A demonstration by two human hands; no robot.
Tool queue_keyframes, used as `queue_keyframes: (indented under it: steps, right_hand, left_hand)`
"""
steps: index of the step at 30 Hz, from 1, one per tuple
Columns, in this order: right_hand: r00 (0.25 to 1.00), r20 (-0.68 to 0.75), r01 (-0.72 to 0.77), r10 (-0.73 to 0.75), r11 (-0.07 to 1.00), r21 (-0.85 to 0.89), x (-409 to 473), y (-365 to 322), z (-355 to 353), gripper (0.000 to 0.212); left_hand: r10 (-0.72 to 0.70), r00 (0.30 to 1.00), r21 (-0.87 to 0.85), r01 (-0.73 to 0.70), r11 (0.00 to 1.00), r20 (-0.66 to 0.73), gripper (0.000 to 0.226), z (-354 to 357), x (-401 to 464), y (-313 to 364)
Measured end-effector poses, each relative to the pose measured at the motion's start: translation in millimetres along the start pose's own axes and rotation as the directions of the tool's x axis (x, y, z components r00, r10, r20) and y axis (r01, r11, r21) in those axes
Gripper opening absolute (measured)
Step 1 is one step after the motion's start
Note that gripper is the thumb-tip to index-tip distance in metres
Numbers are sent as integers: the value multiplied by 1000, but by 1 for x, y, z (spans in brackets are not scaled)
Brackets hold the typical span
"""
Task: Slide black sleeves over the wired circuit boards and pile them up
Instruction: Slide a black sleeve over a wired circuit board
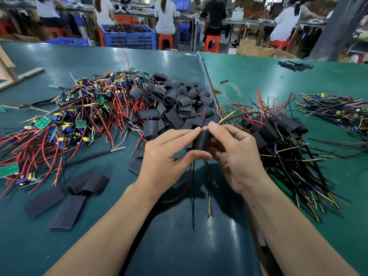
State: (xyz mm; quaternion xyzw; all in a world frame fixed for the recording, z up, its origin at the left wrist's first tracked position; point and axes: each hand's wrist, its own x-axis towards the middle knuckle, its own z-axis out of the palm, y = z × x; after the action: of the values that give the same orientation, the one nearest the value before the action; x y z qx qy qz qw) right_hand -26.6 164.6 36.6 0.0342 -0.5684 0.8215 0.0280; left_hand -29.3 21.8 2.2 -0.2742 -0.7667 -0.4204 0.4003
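Note:
Both hands hold one black sleeve (201, 140) above the table's middle. My left hand (169, 154) grips it from the left between thumb and fingers. My right hand (237, 154) pinches its top end, where yellow and blue wire tips stick out. Black, red and yellow-blue wires (208, 188) hang from the sleeve's lower end. Bare green circuit boards with red wires (65, 124) lie heaped at the left. Empty black sleeves (175, 104) are heaped behind my hands. Sleeved boards (278, 132) are piled at the right.
Several flat sleeves (65, 204) lie loose at the front left. More wired boards (338, 112) sit at the far right. A seam (209, 82) splits the green table in two. Blue crates (129, 36), orange stools and seated people fill the background.

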Motion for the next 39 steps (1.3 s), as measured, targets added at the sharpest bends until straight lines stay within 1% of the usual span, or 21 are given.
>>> queue_keyframes:
  steps: [2,6,10,12,15,16,18,21,27,32,36,39]
  right_hand:
    - [1000,12,-8,8,1000,13,0,-1,-1,27]
    - [1000,17,10,-9,998,-65,0,-2,-3,36]
    - [1000,18,-4,6,997,-73,-1,-2,-3,40]
    - [1000,12,20,-19,997,-78,-1,-1,-3,36]
    - [993,-22,118,-120,990,-79,-1,0,-1,21]
    - [989,-34,144,-146,987,-70,-1,-1,-2,17]
    - [984,-42,171,-174,983,-73,-1,-1,-3,12]
    - [983,-52,168,-177,975,-144,1,2,-5,15]
    - [999,-20,35,-36,999,-7,4,1,-8,20]
    - [999,-5,31,-31,998,-61,2,4,-8,14]
    - [998,59,14,-7,994,-111,0,6,-7,11]
    - [995,104,16,-4,993,-117,0,3,-9,6]
  left_hand:
    - [20,1000,4,-20,1000,9,48,0,0,-1]
    - [26,999,-7,-26,1000,34,47,-1,0,-1]
    - [23,998,4,-23,1000,57,48,-3,0,-1]
    - [-24,998,-7,25,1000,61,48,-3,0,-1]
    - [-184,983,-46,185,982,9,39,-3,3,-2]
    - [-218,976,-51,218,975,1,36,-3,3,-3]
    - [-241,970,-40,242,969,32,34,-3,4,-6]
    - [-189,980,-16,191,982,57,34,-3,3,-8]
    - [-171,984,-37,173,984,37,35,-3,2,-8]
    - [-153,987,-62,156,986,56,35,-4,1,-4]
    - [-92,992,-36,95,995,82,34,-5,0,-4]
    - [-68,996,-29,70,997,59,35,-6,2,-4]
